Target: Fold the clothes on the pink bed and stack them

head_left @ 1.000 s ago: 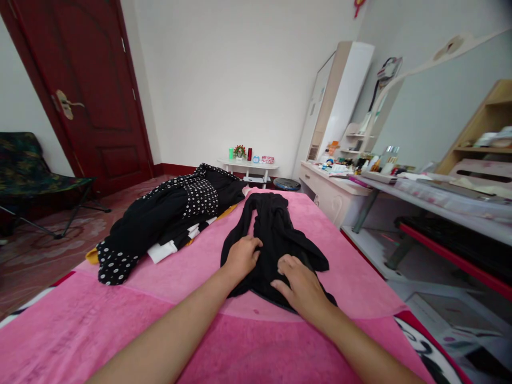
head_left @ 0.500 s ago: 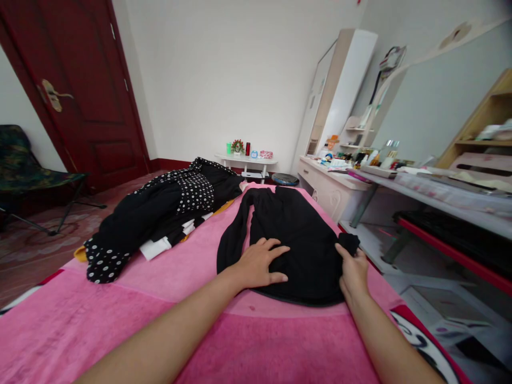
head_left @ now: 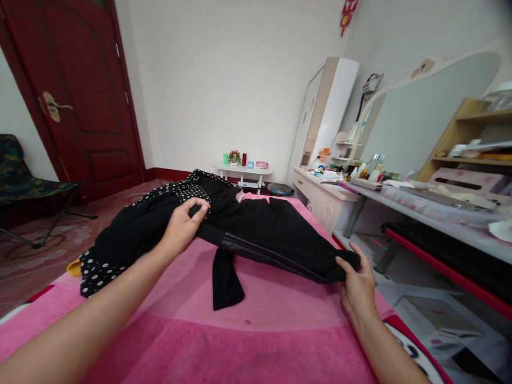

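A black garment [head_left: 264,224] is stretched between my two hands above a bed with a pink cover [head_left: 280,330]. My left hand [head_left: 187,221] pinches its left end, raised close to a pile of black clothes with white polka dots [head_left: 120,234]. My right hand [head_left: 358,280] grips the right end, thumb on the near side and fingers behind. A shiny dark strip runs along the garment's near edge. From beneath it, a sleeve-like black piece [head_left: 226,285] extends onto the pink cover.
On the right stands a dressing table [head_left: 344,193] crowded with bottles, with a mirror above. Beyond the bed is a small white table [head_left: 242,169] holding a green cup and other small items. A camouflage folding chair [head_left: 28,176] and a dark red door [head_left: 88,106] are at left.
My left hand went from lying spread on the garment to pinching its left end, up and left. The garment's near edge is lifted and stretched. My right hand keeps its grip.
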The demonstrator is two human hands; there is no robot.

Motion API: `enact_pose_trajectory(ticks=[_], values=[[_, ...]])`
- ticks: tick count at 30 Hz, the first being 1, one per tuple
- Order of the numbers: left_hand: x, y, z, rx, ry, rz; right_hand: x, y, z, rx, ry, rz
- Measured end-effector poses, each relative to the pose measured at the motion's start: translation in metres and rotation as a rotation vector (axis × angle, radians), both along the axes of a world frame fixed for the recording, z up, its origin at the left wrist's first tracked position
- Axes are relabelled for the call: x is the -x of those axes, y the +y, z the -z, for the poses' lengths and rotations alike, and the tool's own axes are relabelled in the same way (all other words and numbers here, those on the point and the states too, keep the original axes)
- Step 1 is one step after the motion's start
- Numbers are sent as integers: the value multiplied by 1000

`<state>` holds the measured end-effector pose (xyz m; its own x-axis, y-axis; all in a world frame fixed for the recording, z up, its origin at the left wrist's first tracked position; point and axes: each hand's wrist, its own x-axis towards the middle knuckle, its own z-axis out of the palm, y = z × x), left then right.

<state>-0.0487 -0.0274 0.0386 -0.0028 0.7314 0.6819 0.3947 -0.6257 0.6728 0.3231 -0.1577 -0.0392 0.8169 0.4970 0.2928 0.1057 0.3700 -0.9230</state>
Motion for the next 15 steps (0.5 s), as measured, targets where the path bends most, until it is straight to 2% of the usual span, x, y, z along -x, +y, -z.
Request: enact_pose_trajectory(ticks=[3,5,8,12,13,15], values=[[31,-10,-29,10,45,6,20,-25,-32,-24,-8,-153],[43,-21,-35,53,132,51,23,-43,-42,35,-80,-188],[57,-42,-25,221,412,242,7,-69,-36,259,-253,-231],[73,-70,-12,592,945,593,-31,-92,-18,694,-504,-600],[73,-73,-14,636,1054,617,-40,-93,-16,772,-554,-678],[63,-70,-20,614,1195,566,-54,-85,-19,829,-633,-702]])
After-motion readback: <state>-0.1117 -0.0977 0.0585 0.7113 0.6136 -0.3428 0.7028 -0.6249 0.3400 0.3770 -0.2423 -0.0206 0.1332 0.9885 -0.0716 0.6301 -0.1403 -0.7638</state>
